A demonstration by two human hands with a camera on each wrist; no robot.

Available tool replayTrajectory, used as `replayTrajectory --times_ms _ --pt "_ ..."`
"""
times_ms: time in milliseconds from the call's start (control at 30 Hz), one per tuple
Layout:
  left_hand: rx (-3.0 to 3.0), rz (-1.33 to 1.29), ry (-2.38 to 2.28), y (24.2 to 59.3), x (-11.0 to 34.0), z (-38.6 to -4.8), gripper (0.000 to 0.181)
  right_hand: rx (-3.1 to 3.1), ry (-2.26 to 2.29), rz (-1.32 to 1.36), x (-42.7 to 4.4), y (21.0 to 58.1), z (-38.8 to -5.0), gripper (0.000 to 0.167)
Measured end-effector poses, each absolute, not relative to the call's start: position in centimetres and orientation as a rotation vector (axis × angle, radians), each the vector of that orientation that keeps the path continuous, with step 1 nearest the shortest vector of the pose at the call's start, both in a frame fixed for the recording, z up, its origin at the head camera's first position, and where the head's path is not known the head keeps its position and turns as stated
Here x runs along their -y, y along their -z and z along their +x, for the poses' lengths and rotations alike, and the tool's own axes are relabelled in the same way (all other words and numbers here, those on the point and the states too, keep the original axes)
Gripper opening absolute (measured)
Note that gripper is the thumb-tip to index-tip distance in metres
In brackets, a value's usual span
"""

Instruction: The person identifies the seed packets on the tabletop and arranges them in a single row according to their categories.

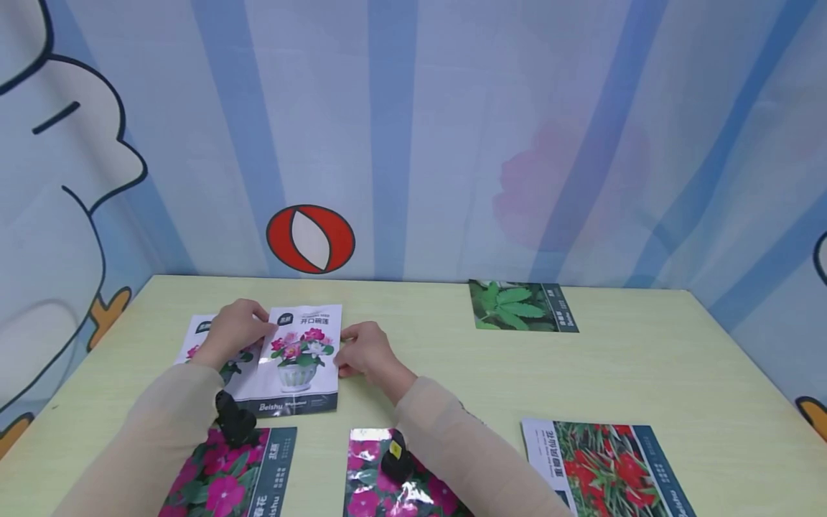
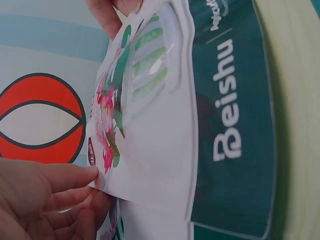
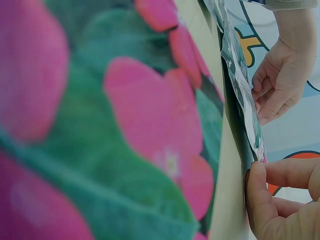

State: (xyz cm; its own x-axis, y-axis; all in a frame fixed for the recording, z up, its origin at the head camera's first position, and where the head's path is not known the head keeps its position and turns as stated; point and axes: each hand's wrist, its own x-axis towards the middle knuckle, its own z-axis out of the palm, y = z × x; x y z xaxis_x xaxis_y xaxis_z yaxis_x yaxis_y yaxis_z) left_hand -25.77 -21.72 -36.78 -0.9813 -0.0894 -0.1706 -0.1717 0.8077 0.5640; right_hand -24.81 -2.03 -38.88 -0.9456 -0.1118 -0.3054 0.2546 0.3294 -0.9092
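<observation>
On the left of the table [image 1: 420, 373], in the head view, the white packet [image 1: 299, 377] is held between the left hand [image 1: 234, 332] and the right hand [image 1: 371, 353], its long axis directed away from the person; a second packet [image 1: 244, 380] is partly overlapped. In the left wrist view, the left edge is pinched near the top. In the right wrist view, the opposite edge is pinched; neither hand is nearer.

six packets [image 1: 304, 377], two hands [image 1: 370, 352] and one table [image 1: 646, 359] show
</observation>
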Motion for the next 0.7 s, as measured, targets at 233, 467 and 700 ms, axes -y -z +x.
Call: replayTrajectory --times_ms 233,467,700 --pt "-2.88 -0.22 -0.911 36.2 21.8 -25.6 0.031 -2.287 1.639 0.145 2.0 38.6 -24.7 0.043" --pt "-2.889 -0.208 -0.894 35.7 21.7 -25.9 0.033 -2.307 1.605 0.143 1.4 38.5 -25.0 0.044" --pt "-2.906 -0.17 -0.864 35.1 20.6 -26.5 0.032 -2.292 1.609 0.108 -0.4 38.1 -25.6 0.029"
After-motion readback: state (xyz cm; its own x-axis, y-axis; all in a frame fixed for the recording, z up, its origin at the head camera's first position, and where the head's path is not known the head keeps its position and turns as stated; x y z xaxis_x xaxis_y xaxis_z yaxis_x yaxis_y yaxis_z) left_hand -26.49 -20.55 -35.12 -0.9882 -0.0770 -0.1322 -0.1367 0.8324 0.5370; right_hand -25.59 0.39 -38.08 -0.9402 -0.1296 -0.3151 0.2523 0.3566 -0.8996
